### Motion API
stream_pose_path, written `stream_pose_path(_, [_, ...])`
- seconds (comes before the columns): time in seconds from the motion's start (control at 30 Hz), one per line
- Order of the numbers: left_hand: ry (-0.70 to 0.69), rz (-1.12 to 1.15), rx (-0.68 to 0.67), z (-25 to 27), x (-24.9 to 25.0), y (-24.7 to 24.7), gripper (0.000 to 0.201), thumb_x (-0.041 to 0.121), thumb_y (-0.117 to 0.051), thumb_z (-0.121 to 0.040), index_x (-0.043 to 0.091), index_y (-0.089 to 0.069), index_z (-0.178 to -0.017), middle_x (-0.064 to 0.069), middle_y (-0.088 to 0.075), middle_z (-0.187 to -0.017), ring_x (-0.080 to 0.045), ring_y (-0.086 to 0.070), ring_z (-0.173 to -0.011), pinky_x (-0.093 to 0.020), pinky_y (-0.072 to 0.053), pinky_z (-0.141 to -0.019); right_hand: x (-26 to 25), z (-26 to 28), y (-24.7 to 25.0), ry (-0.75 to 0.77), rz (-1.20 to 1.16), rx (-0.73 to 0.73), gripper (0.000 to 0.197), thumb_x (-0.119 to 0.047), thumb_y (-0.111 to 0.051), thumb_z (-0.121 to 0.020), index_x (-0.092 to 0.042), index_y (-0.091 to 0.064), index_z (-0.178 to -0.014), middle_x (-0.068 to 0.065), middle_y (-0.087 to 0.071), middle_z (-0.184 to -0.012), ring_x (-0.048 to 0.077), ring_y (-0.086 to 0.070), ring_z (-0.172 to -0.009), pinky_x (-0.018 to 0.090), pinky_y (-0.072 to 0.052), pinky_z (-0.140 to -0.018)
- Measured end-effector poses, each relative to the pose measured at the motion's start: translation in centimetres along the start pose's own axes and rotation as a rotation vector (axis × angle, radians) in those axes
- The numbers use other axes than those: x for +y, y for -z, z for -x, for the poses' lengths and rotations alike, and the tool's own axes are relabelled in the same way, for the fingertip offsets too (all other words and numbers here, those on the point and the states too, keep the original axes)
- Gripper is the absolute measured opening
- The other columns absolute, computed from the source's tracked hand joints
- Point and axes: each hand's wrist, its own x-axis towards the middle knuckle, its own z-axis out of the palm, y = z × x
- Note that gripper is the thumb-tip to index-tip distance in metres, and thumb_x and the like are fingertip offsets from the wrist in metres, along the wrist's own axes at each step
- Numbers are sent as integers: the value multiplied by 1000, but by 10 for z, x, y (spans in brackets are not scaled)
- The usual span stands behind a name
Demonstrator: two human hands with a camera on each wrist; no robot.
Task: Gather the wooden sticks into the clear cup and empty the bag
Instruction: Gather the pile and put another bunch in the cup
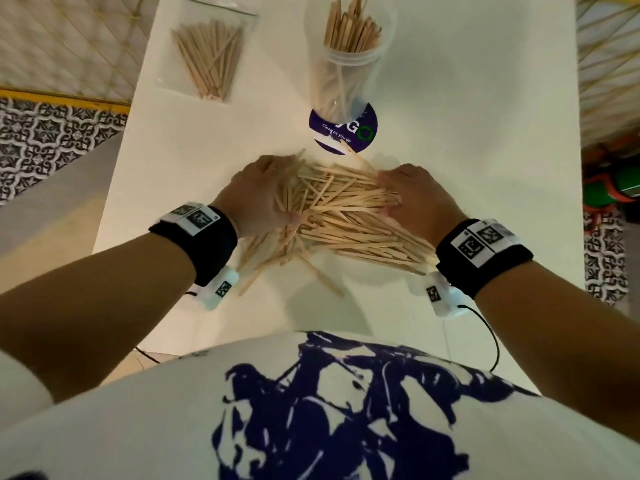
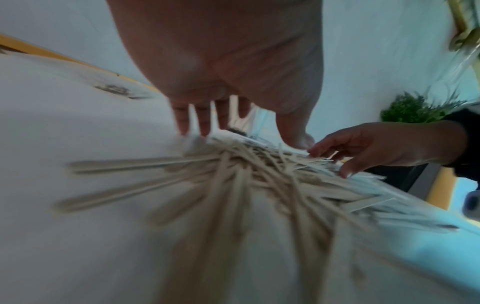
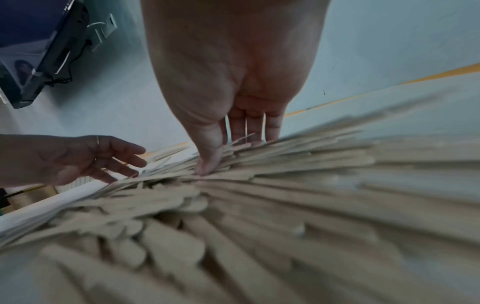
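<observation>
A loose pile of wooden sticks [image 1: 332, 220] lies spread on the white table [image 1: 467, 140], seen close up as sticks [image 2: 233, 185] and sticks [image 3: 285, 195] in the wrist views. My left hand [image 1: 256, 199] rests on the pile's left side with straight fingers [image 2: 182, 119]. My right hand [image 1: 415, 199] rests on the right side, its straight fingers [image 3: 249, 127] touching the sticks. Behind the pile stands the clear cup [image 1: 349, 64] with several sticks upright in it. At the back left lies a clear bag [image 1: 211, 50] holding more sticks.
A round purple sticker [image 1: 360, 133] lies on the table under the cup. The table's left edge [image 1: 117, 168] drops to a patterned floor. A cable runs from my right wristband [image 1: 481, 261] near the front edge.
</observation>
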Motion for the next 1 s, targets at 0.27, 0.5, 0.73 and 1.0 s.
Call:
stream_pose_path(0.27, [196, -183, -72, -16, 34, -19, 89, 36, -67, -82, 9, -15, -149, -17, -32, -142, -39, -30, -130, -47, -27, -106, -16, -31, 9, 8, 267, -178, 44, -11, -61, -86, -3, -46, -126, 19, -50, -124, 38, -47, -115, 46, -44, -95])
stream_pose_path(0.5, [134, -197, 3, -19, 23, -17, 41, 15, -50, -93, 3, -41, -132, -20, -41, -129, -40, -41, -115, -47, -37, -91, -17, -39, 18, 80, 413, -268, 31, -8, -51, -90, -1, -44, -120, 19, -50, -118, 38, -50, -110, 44, -44, -86])
stream_pose_path(0.73, [162, -107, 67, -16, 14, -7, 33, 9, -47, -89, -1, -44, -121, -24, -51, -116, -44, -49, -105, -45, -40, -80, 0, -33, 48, -32, 276, -328, 15, -6, -44, -91, -8, -41, -106, 12, -53, -99, 29, -54, -84, 39, -46, -71])
stream_pose_path(1.0, [175, 232, 216, -21, 49, 4, 21, 12, -37, -95, -3, -49, -103, -24, -60, -105, -39, -58, -89, -46, -48, -75, -2, -9, 47, -181, -377, -165, 15, -28, -52, -96, -24, -41, -87, -2, -48, -75, 14, -44, -61, 21, -38, -52])
